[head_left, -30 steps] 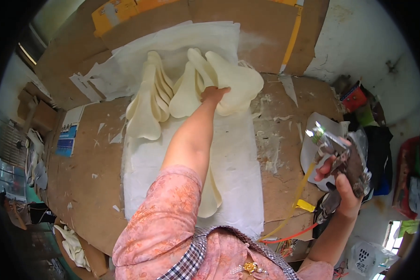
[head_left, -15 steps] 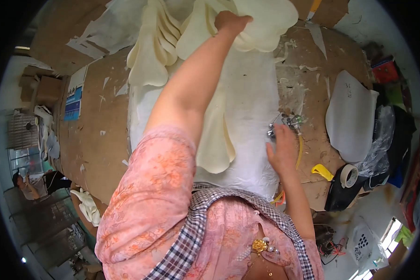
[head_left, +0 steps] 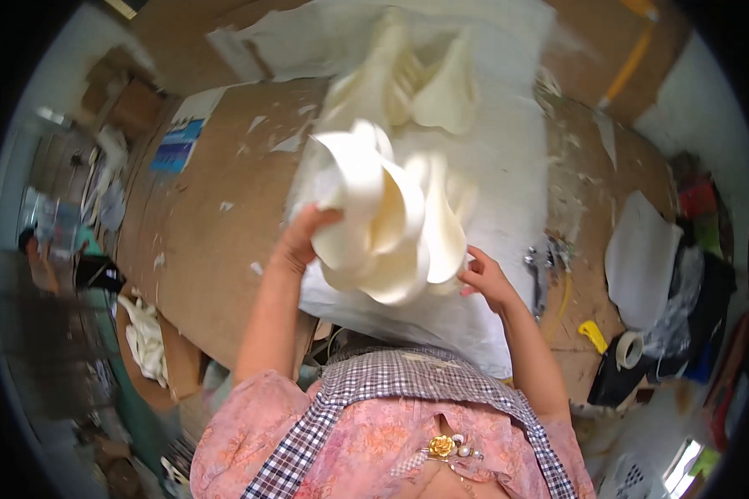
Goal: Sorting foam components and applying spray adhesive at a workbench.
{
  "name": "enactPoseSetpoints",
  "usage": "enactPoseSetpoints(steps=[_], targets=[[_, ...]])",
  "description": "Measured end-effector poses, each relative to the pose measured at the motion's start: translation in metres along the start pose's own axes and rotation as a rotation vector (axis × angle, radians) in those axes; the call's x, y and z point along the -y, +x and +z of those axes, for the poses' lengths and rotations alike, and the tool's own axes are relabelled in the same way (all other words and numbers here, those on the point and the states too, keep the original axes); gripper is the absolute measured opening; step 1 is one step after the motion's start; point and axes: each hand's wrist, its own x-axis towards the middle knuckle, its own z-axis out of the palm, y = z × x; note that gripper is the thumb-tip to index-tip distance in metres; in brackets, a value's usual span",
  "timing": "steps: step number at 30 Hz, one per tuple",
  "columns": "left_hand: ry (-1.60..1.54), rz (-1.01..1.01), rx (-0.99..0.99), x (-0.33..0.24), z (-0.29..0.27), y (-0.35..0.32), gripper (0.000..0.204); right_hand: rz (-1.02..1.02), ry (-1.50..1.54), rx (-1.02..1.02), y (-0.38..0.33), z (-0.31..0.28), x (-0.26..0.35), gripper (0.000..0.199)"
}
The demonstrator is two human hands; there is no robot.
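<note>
Several cream, curled foam pieces (head_left: 366, 249) are bunched over the middle of the table, slightly blurred. My left hand (head_left: 302, 239) grips them at their left side, the thumb on top. At their lower right edge my right hand (head_left: 487, 279) has its fingers curled in, pinching the rim. More cream foam pieces (head_left: 445, 91) lie in a fanned pile beyond, on the white sheet (head_left: 508, 191). Right of the sheet lies a metal spray gun (head_left: 537, 274) with a yellow hose.
Brown cardboard (head_left: 225, 191) covers the table on both sides. A pale rounded template (head_left: 642, 258) lies at the right, near a yellow-handled tool (head_left: 592, 336) and a tape roll (head_left: 629, 349). A box of white pieces (head_left: 146, 345) stands lower left. Another person (head_left: 42, 258) is at far left.
My left hand has come back from the far pile with foam pieces in it. My right hand has left the spray gun and moved left to the foam. The view has shifted.
</note>
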Motion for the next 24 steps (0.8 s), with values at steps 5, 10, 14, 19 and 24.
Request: enactPoseSetpoints(steps=[5, 10, 14, 19, 24], targets=[[-0.14, -0.039, -0.125, 0.06, -0.089, -0.098, 0.051, 0.012, -0.169, 0.126, -0.027, 0.107, 0.03, 0.054], [-0.318, 0.188, -0.319, 0.013, -0.149, -0.257, 0.047, -0.037, -0.155, 0.359, -0.032, 0.258, 0.045, 0.046], [-0.144, 0.594, -0.966, -0.035, -0.266, -0.429, 0.045, -0.047, -0.091, 0.899, -0.011, 0.506, 0.078, 0.049], [-0.188, 1.251, -1.595, -0.136, -0.311, -0.604, 0.097, -0.277, 0.096, 1.127, -0.039, 0.715, 0.14, 0.072], [-0.136, 1.152, -1.465, 0.007, -0.375, -0.605, 0.048, -0.819, -0.641, 1.289, 0.005, 0.65, 0.05, 0.047]])
